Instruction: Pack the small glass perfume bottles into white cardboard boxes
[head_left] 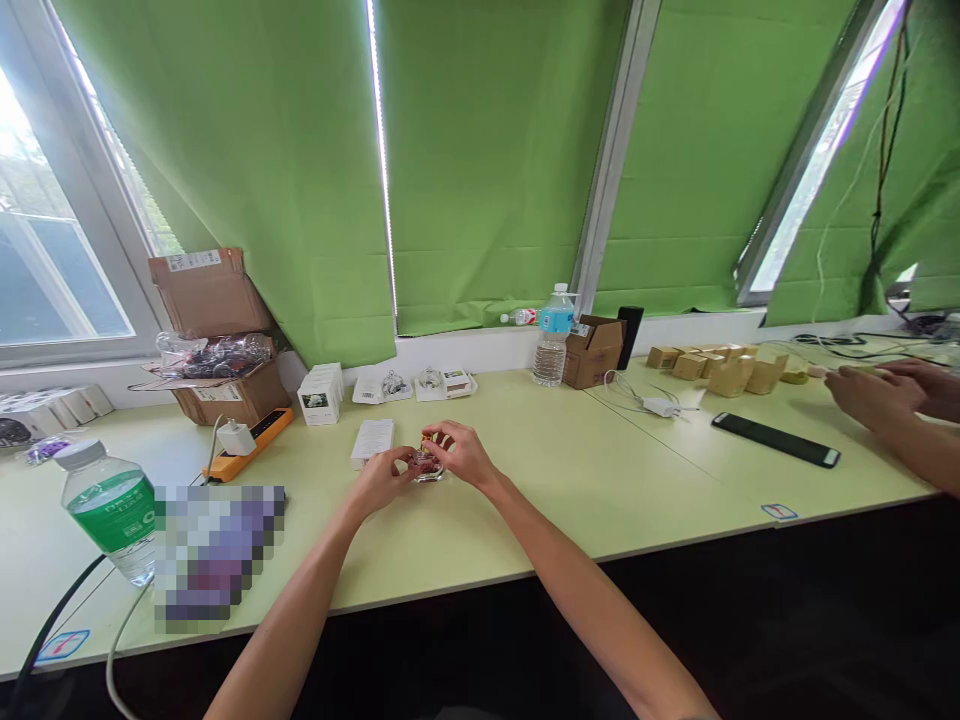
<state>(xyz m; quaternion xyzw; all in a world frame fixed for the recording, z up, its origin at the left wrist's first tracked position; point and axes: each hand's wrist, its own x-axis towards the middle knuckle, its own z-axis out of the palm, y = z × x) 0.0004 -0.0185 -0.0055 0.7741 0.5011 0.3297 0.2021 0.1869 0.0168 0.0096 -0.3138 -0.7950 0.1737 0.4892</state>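
Observation:
A small clear glass bottle (430, 474) with dark reddish contents stands on the pale table between my hands. My left hand (380, 482) is closed on its left side. At the bottle's top, the fingers of my right hand (461, 454) pinch a small yellow-gold piece (426, 441); fingers partly hide both the piece and the glass. A white box (373, 443) with fine print lies just beyond my left hand. Farther back are opened white packages (382, 386) with clear glass pieces in them.
White boxes (321, 395), an orange power strip (251, 446) and an open carton (232, 392) stand left. A green-labelled bottle (112, 515) and cables are near the left edge. Behind are a large water bottle (551, 345) and carton (589, 355). A phone (776, 440) and another person's hands (885, 395) are right.

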